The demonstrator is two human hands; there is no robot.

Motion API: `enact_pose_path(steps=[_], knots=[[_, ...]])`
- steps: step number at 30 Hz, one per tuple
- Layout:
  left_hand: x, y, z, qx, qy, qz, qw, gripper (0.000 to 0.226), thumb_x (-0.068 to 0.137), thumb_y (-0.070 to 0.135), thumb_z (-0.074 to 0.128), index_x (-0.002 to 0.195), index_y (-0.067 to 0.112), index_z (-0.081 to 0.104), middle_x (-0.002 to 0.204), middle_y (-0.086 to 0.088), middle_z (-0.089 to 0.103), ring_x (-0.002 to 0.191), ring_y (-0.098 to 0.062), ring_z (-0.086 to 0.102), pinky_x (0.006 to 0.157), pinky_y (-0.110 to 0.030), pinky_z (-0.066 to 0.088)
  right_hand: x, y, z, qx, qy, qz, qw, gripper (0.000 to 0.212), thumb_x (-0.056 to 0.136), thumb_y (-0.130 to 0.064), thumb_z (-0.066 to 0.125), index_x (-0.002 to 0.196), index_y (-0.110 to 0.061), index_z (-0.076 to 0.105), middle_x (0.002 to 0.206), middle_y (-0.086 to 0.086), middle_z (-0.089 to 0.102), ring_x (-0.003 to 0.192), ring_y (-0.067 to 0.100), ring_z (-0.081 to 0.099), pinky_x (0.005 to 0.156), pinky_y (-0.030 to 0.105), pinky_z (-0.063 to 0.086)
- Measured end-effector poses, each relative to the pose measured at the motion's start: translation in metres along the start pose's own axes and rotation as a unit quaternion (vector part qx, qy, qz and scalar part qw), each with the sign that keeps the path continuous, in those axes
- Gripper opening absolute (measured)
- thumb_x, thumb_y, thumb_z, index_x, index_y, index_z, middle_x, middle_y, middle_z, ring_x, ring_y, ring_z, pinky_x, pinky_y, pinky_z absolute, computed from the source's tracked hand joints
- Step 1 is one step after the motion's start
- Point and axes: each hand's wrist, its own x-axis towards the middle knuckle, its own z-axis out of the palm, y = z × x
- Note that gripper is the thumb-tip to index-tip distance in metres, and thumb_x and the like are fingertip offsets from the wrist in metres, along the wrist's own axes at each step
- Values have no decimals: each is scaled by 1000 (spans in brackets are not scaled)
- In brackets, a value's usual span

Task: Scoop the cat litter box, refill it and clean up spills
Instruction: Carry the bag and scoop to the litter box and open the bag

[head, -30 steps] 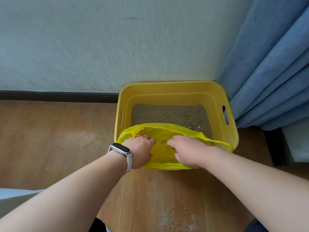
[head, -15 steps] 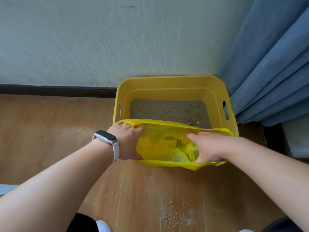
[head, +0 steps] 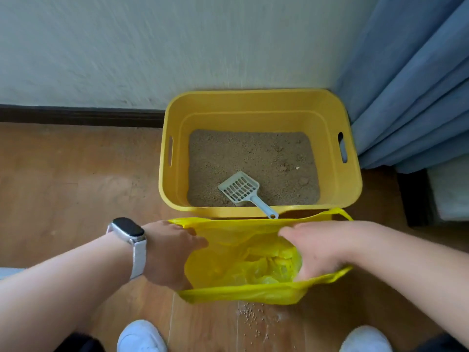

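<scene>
Litter box sits against the wall, scoop lying in the litter. Left hand and right hand each grip the rim of the yellow bag, holding it open just in front. Looks like setup for scooping; next, one hand frees up for the scoop handle.

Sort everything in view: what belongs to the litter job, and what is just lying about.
Belongs to the job:
- yellow litter box
- litter inside it
- grey scoop, lying in the litter
- yellow bag, held open in front of the box
- spilled grains on the floor

Just there:
- blue curtain
- wristwatch
- white shoes
- dark baseboard
</scene>
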Motion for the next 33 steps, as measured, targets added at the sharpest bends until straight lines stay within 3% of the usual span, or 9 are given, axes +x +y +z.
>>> enact_pose_path(steps=[8,13,19,24,27,33], knots=[[54,-12,50,22,-12,-9,1000,84,78,66,61,146,31,26,131,-3,56,116,-30,55,99,-45,47,44,0,29,13,34,26,999,84,75,-62,67,140,-19,35,133,5,50,122,27,51,96,39,47],[89,-24,57,18,-9,-25,999,87,75,72,56,148,38,22,141,0,50,122,-32,50,101,-48,45,77,14,42,3,39,37,999,80,78,-61,66,139,-18,38,133,6,50,121,27,51,96,38,47],[110,-33,65,-38,23,-66,997,85,79,66,59,151,37,23,142,-1,49,126,-29,47,104,-42,44,105,22,49,21,59,37,997,71,82,-59,63,137,-21,41,145,8,41,135,26,39,104,32,38],[110,-38,67,-89,66,-107,988,80,81,65,57,149,33,30,139,-1,53,125,-27,50,101,-38,45,101,26,44,55,117,20,991,52,88,-46,59,127,-14,47,127,8,56,111,28,55,89,32,47],[104,-39,61,-61,116,-104,986,72,84,63,53,147,33,35,139,-1,53,126,-26,49,104,-38,42,97,30,38,72,133,23,988,50,90,-42,55,130,-14,46,114,8,61,98,27,59,82,32,48],[92,-34,63,-62,166,-119,977,69,85,51,59,146,26,37,137,-3,53,125,-25,49,103,-37,42,92,24,36,84,145,51,985,38,94,-39,51,123,-14,52,90,0,53,80,22,52,67,28,37]])
